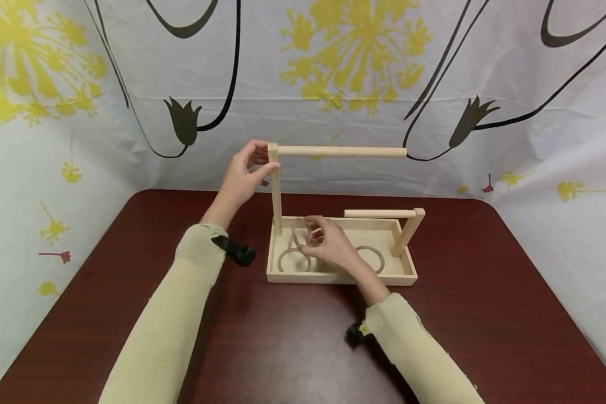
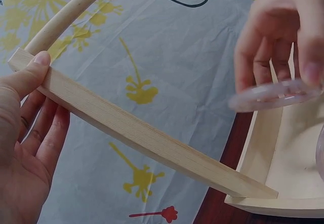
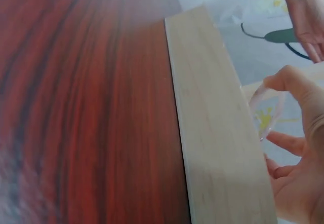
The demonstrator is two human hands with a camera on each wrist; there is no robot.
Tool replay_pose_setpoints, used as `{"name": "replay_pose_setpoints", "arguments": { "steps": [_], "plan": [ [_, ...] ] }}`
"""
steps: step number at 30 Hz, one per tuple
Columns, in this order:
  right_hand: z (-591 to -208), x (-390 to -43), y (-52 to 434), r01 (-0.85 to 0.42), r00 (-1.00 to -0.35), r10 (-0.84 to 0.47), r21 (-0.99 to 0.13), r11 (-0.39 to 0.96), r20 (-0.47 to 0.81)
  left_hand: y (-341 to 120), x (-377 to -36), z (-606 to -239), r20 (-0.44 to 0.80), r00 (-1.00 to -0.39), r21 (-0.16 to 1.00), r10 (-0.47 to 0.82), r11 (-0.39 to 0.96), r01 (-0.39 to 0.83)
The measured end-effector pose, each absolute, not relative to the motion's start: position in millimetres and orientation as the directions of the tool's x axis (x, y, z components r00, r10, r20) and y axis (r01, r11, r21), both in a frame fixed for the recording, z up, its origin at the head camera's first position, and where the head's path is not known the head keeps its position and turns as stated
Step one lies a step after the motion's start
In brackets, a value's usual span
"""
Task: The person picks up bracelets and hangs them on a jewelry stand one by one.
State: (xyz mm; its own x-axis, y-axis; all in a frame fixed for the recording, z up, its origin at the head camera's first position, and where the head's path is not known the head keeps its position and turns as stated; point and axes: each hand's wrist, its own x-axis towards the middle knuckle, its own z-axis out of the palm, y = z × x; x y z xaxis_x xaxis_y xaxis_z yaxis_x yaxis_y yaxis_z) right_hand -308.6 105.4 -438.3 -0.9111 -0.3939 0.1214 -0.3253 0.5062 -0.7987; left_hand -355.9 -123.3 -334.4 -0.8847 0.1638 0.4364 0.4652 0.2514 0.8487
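Observation:
My left hand (image 1: 243, 173) grips the top of the tall wooden post (image 1: 276, 196) of a jewellery stand, thumb in front and fingers behind. From that post a long round rod (image 1: 343, 151) runs to the right. My right hand (image 1: 333, 244) pinches a translucent bangle (image 2: 253, 100) between thumb and fingers, above the left part of the stand's tray (image 1: 343, 278). In the left wrist view this bangle is tilted nearly edge-on. Two more bangles lie in the tray: one at the front left (image 1: 280, 261), and another to the right (image 1: 382, 261), partly covered by my right wrist.
A shorter post (image 1: 408, 233) rises at the tray's right end, its rod (image 1: 379, 214) pointing left under the long one. The stand sits on a dark red-brown table (image 1: 303, 342). Behind hangs a white cloth (image 1: 262, 73) with flower prints.

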Motion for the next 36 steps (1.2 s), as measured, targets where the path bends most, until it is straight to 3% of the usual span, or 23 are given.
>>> {"name": "replay_pose_setpoints", "arguments": {
  "steps": [6,15,36],
  "plan": [
    [-430.7,-300.2,100.8,-0.316,-0.895,-0.412,-0.895,0.316,0.171,-122.9,-355.6,-334.0,0.437,-0.884,0.85,0.167,0.246,0.467],
    [-409.7,-284.7,97.8,-0.348,-0.862,-0.443,-0.923,0.166,0.245,-122.6,-354.0,-331.9,0.438,-0.883,0.849,0.168,0.244,0.468],
    [-358.2,-262.9,120.9,-0.432,-0.847,-0.372,-0.899,0.065,0.38,-121.9,-354.8,-333.1,0.445,-0.881,0.846,0.16,0.247,0.472]
  ]
}}
